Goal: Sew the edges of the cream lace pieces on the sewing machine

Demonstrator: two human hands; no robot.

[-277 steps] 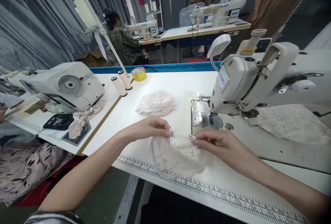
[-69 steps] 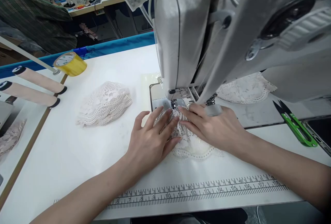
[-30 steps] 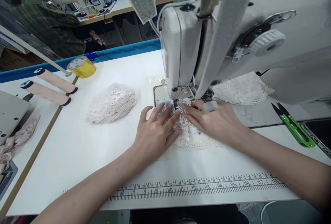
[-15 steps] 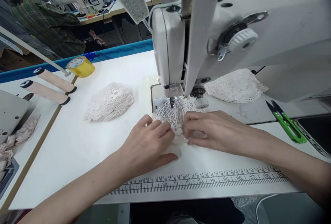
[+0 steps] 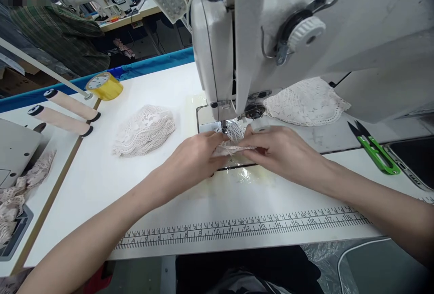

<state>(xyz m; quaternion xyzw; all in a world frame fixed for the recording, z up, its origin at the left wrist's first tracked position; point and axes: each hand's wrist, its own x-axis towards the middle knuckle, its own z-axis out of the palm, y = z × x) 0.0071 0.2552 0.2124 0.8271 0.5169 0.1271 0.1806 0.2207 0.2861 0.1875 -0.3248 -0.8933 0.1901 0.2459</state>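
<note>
A small white lace piece (image 5: 231,136) lies folded on the metal plate under the needle of a white sewing machine (image 5: 271,40). My left hand (image 5: 193,158) pinches its left edge with closed fingers. My right hand (image 5: 281,151) grips its right side, fingers curled over the lace. Both hands sit just in front of the presser foot (image 5: 224,126). Most of the lace is hidden between my fingers.
A stack of lace pieces (image 5: 144,130) lies to the left, and more lace (image 5: 305,102) lies behind the machine. Green thread snips (image 5: 375,149) rest at right. Yellow tape (image 5: 103,86) and two thread cones (image 5: 64,113) stand at far left. A printed ruler (image 5: 244,229) runs along the table front. Another person sits at back left.
The lace, spread flat under my open palms a second ago, is now gathered and folded. Both hands have closed on it and moved up to the needle.
</note>
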